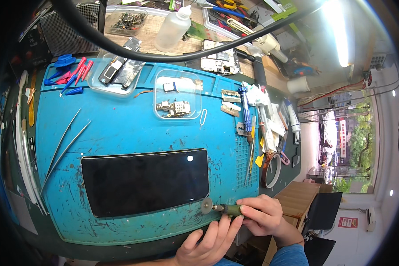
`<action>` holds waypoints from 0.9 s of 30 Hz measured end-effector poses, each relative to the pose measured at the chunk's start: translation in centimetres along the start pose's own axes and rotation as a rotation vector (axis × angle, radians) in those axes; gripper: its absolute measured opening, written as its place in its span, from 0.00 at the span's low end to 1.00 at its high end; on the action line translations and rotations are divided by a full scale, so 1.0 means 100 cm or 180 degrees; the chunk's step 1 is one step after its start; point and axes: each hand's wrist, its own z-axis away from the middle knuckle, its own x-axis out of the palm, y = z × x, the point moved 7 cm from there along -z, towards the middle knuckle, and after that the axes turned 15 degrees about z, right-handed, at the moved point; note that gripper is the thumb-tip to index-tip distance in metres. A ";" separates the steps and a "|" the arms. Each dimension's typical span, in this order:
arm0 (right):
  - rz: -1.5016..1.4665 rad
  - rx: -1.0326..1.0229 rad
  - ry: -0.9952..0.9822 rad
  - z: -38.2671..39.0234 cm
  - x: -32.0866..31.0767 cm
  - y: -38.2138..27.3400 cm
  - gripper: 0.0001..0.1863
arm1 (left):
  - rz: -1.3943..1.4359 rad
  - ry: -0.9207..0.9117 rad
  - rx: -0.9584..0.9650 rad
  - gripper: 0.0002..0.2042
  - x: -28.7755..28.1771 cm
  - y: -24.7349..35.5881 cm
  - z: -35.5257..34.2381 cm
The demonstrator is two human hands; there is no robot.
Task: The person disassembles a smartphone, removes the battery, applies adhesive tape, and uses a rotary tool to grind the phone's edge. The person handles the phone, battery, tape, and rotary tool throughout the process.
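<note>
A green-bodied rotary tool (233, 210) with a thin round cutting disc (206, 205) at its tip is held low on the right of the mat. My right hand (264, 215) grips its body between thumb and fingers. From below, my left hand (210, 243) steadies the same body with its fingertips; the other fingers are loosely bent, and part of the grip is hidden. Close to the disc is the lower right corner of a black phone screen (145, 182), lying flat and dark with one small white spot near its upper right corner.
A blue work mat (119, 133) carries tweezers (66, 153), a clear box (177, 95) of circuit parts, razor blades (230, 109), a blue screwdriver (244, 108) and a magnifying glass (271, 170). Behind stand a squeeze bottle (173, 31) and parts trays. A black cable (164, 58) crosses overhead.
</note>
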 end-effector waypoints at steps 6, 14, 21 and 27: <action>0.0041 0.0000 0.0037 -0.001 0.000 -0.001 0.25 | -0.0034 -0.0022 0.0023 0.16 -0.001 0.000 -0.001; 0.0044 -0.0003 0.0060 -0.001 0.000 -0.001 0.26 | -0.0052 -0.0007 0.0040 0.16 -0.002 0.000 -0.001; 0.0075 -0.0013 0.0058 0.001 0.000 -0.001 0.26 | -0.0058 0.0006 0.0067 0.16 -0.001 0.000 -0.002; 0.0054 -0.0019 0.0104 0.000 0.000 -0.001 0.27 | -0.0035 0.0080 0.0037 0.16 0.000 0.001 0.000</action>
